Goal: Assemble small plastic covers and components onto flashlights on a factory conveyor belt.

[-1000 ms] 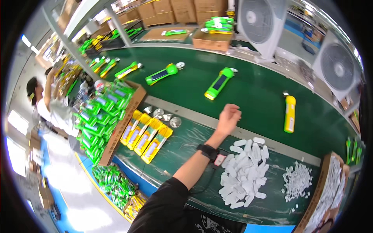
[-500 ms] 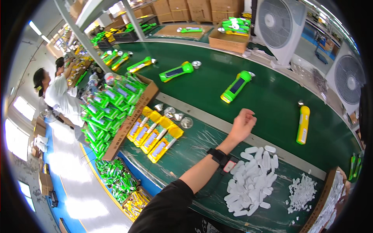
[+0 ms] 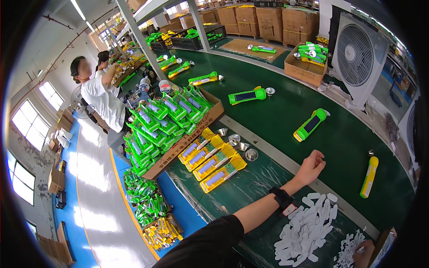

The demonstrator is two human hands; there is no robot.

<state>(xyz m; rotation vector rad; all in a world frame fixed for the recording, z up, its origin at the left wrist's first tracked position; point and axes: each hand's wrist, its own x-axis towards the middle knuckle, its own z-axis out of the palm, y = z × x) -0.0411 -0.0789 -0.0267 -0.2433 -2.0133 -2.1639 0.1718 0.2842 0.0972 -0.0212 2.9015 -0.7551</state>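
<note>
My left hand [image 3: 310, 167], with a dark watch at the wrist, hovers over the metal edge strip beside the green belt. Its fingers are curled in, and nothing shows in them. At the lower right rim my right hand [image 3: 364, 254] reaches to the pile of small white pieces [image 3: 348, 248]; its fingers are mostly lost in the dark edge. Between the arms lies a heap of white oval plastic covers [image 3: 304, 232]. Left of them, several open yellow flashlight housings [image 3: 219, 172] with batteries lie in a row, next to loose silver reflector cups [image 3: 251, 154].
A carton [image 3: 187, 143] piled with green housings stands at the left. Flashlights, one a green one [image 3: 310, 126] and one yellow [image 3: 369, 177], lie on the belt [image 3: 268, 118]. Beyond are a box of flashlights [image 3: 306, 73] and a fan [image 3: 355, 56]. Two people work at far left.
The view has swung left, so the scene sits farther right and lower. My right hand has come into view at the small white pieces. My left hand stays near the belt edge.
</note>
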